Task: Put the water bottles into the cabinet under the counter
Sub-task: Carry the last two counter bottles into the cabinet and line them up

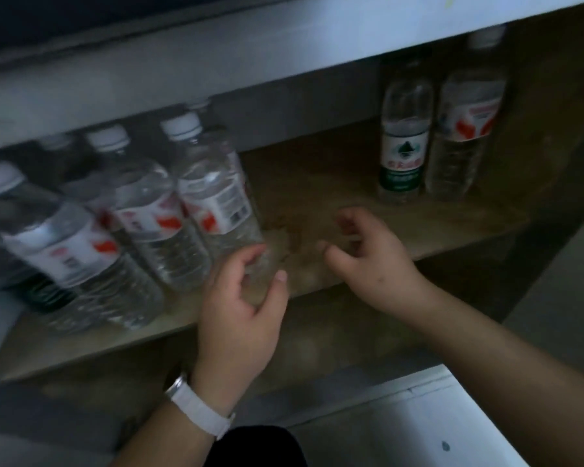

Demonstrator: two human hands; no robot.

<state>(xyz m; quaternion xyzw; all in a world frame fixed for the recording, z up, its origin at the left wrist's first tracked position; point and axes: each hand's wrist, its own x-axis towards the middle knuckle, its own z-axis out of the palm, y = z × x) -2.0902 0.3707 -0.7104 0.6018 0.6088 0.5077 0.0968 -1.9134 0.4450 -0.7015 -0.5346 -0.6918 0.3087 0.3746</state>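
Both my hands are reached into the cabinet shelf (317, 183), forearms coming up from the bottom of the head view. My left hand (243, 305) is palm-down with the wrist bent slightly, a white watch band (199, 411) on the wrist; thumb and fingers are spread in a loose C around the base of the nearest bottle (216, 197). Fingertips look to be at the bottle's foot, but the blur is heavy and I can't tell if it's truly gripped or only touched. My right hand (375, 254) hovers over bare shelf board, fingers curled and half open, holding nothing, well apart from any bottle.

The nearest bottle stands on the shelf at the right end of a cluster of clear bottles (115, 210) with white caps and red-and-white labels, packed together on the left side. Two more stand at the back right: a green-label bottle (403, 143) and just beside it a red-label bottle (466, 119), touching or almost. Bare shelf between the two groups. White counter edge (284, 52) runs above. Whole frame is motion-blurred and dim.
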